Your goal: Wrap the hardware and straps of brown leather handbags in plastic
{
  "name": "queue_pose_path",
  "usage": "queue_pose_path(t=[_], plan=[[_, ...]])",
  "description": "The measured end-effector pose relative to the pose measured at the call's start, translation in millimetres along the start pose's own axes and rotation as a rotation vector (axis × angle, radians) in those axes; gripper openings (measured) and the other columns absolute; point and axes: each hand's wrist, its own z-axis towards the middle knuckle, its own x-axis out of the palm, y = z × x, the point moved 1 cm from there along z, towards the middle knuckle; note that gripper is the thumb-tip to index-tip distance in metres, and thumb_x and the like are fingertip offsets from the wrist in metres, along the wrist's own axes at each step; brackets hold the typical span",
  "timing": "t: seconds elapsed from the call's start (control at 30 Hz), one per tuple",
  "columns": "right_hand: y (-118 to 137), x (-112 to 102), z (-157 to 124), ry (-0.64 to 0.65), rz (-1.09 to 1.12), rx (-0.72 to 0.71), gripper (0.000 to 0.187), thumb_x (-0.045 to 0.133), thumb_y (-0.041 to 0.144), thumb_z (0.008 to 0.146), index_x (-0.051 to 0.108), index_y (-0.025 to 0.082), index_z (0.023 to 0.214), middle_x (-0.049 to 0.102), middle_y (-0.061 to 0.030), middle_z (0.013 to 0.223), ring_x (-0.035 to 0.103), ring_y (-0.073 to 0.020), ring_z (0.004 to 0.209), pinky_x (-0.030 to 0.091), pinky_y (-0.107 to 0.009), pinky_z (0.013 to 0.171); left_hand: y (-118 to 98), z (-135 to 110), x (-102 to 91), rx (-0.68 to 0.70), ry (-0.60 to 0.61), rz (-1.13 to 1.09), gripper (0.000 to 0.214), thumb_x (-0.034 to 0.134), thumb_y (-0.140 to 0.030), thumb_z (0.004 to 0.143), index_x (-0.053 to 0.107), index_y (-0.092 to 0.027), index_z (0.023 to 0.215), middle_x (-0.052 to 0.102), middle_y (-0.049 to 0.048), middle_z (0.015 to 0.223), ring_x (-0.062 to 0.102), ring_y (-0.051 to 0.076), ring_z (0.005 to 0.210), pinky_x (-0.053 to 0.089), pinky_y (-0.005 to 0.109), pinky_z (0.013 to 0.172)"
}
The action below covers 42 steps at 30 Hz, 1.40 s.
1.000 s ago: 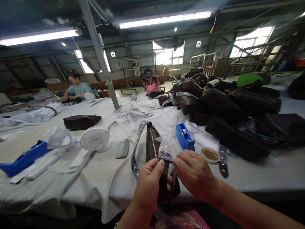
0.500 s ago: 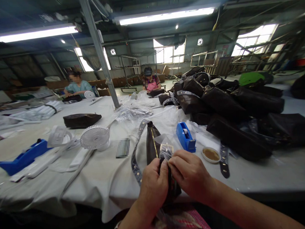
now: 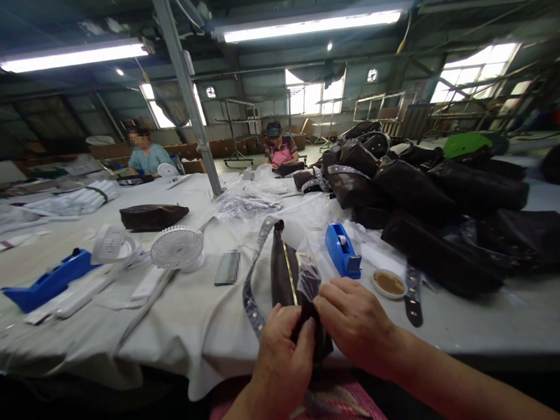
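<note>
A dark brown handbag [image 3: 280, 272] with a gold zipper along its top stands at the table's front edge. My left hand [image 3: 285, 347] is closed on its near end, thumb on top. On the bag's right side my right hand [image 3: 355, 317] is closed, fingertips pinched against the bag's near end; exactly what they pinch is hidden. Crumpled clear plastic [image 3: 310, 277] covers hardware on the bag, just beyond my fingers. The studded strap [image 3: 250, 290], wrapped in film, curves out to the left of the bag.
To the right are a blue tape dispenser [image 3: 342, 250], a round dish [image 3: 389, 284] with brown contents and a heap of dark bags [image 3: 412, 190]. White fans [image 3: 177, 248], a phone [image 3: 227, 268] and another blue dispenser [image 3: 50, 280] lie left. Two people sit across the table.
Both hands have shifted slightly towards me along the bag. The plastic my fingers were bunched on now shows beyond them, and the left thumb has moved lower. The view has shifted slightly.
</note>
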Motion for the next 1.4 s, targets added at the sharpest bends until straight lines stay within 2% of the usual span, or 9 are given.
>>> queue_pose_path(t=[0.27, 0.43, 0.57, 0.73, 0.87, 0.93, 1.07, 1.23, 1.4], plan=[[-15.9, 14.3, -21.1, -0.022, 0.142, 0.094, 0.025, 0.045, 0.011, 0.098, 0.061, 0.015, 0.078, 0.057, -0.0070, 0.078, 0.050, -0.0200, 0.075, 0.038, -0.033, 0.068, 7.3, 8.0, 0.9, -0.189, 0.028, -0.271, 0.027, 0.056, -0.040, 0.092, 0.066, -0.018, 0.082, 0.066, 0.0035, 0.078, 0.057, 0.018, 0.073, 0.046, 0.027, 0.068], [-4.7, 9.3, -13.8, -0.051, 0.244, 0.123, 0.023, 0.047, 0.014, 0.098, 0.061, 0.015, 0.080, 0.057, -0.0068, 0.078, 0.051, -0.0192, 0.075, 0.040, -0.032, 0.068, 2.2, 10.7, 2.6, -0.172, -0.004, -0.012, 0.027, 0.057, -0.035, 0.089, 0.064, -0.017, 0.071, 0.060, 0.0016, 0.066, 0.053, 0.017, 0.067, 0.040, 0.026, 0.062], [3.3, 0.3, -6.7, 0.037, 0.162, -0.051, 0.028, 0.042, 0.013, 0.098, 0.058, 0.017, 0.076, 0.056, -0.0056, 0.074, 0.046, -0.0194, 0.069, 0.037, -0.035, 0.065, -2.1, 19.2, 2.6, -0.134, -0.018, 0.024, 0.024, 0.057, -0.033, 0.089, 0.064, -0.018, 0.072, 0.063, 0.0020, 0.069, 0.055, 0.018, 0.069, 0.042, 0.027, 0.065], [2.4, 1.3, -15.4, 0.109, 0.108, -0.079, 0.029, 0.042, 0.012, 0.098, 0.055, 0.018, 0.073, 0.054, -0.0040, 0.073, 0.043, -0.0185, 0.066, 0.035, -0.034, 0.063, 7.0, 11.4, -8.6, 0.039, 0.078, -0.038, 0.022, 0.052, -0.031, 0.093, 0.067, -0.017, 0.100, 0.071, 0.0097, 0.102, 0.064, 0.024, 0.096, 0.049, 0.036, 0.090], [-1.0, 1.4, -21.2, 0.125, 0.130, -0.023, 0.029, 0.043, 0.013, 0.098, 0.055, 0.018, 0.072, 0.055, -0.0042, 0.073, 0.044, -0.0177, 0.067, 0.037, -0.033, 0.064, 25.1, -12.9, -15.7, 0.297, 0.127, 0.087, 0.053, 0.073, -0.038, 0.080, 0.058, -0.017, 0.126, 0.056, 0.0173, 0.135, 0.051, 0.033, 0.125, 0.041, 0.046, 0.107], [-0.7, 1.8, -22.2, 0.136, 0.157, -0.015, 0.029, 0.044, 0.014, 0.098, 0.056, 0.018, 0.073, 0.056, -0.0044, 0.073, 0.046, -0.0178, 0.068, 0.038, -0.033, 0.065, 34.1, -22.5, -15.8, 0.334, 0.050, 0.191, 0.052, 0.080, -0.041, 0.075, 0.062, -0.016, 0.117, 0.061, 0.0164, 0.119, 0.056, 0.032, 0.113, 0.047, 0.044, 0.098], [2.6, -2.1, -20.6, 0.108, 0.184, 0.005, 0.029, 0.044, 0.015, 0.099, 0.058, 0.017, 0.074, 0.055, -0.0041, 0.071, 0.046, -0.0184, 0.068, 0.037, -0.034, 0.064, 39.1, -25.1, -10.6, 0.332, 0.009, 0.293, 0.020, 0.071, -0.036, 0.086, 0.067, -0.017, 0.081, 0.059, 0.0055, 0.074, 0.056, 0.020, 0.072, 0.045, 0.032, 0.066], [12.0, -17.7, -16.0, 0.107, 0.147, -0.102, 0.028, 0.043, 0.014, 0.099, 0.059, 0.018, 0.076, 0.056, -0.0044, 0.072, 0.046, -0.0182, 0.066, 0.035, -0.035, 0.062, 22.4, 1.1, -3.3, 0.311, 0.028, 0.289, 0.026, 0.064, -0.025, 0.089, 0.057, -0.019, 0.064, 0.054, 0.0014, 0.066, 0.052, 0.017, 0.066, 0.039, 0.029, 0.063], [9.8, -19.0, -25.9, 0.162, -0.041, -0.141, 0.027, 0.044, 0.012, 0.099, 0.063, 0.016, 0.079, 0.056, -0.0055, 0.073, 0.046, -0.0199, 0.067, 0.033, -0.037, 0.063, 9.8, 26.6, 3.6, 0.201, 0.072, 0.151, 0.015, 0.064, -0.013, 0.076, 0.057, -0.019, 0.065, 0.053, -0.0009, 0.068, 0.051, 0.015, 0.068, 0.038, 0.027, 0.065]])
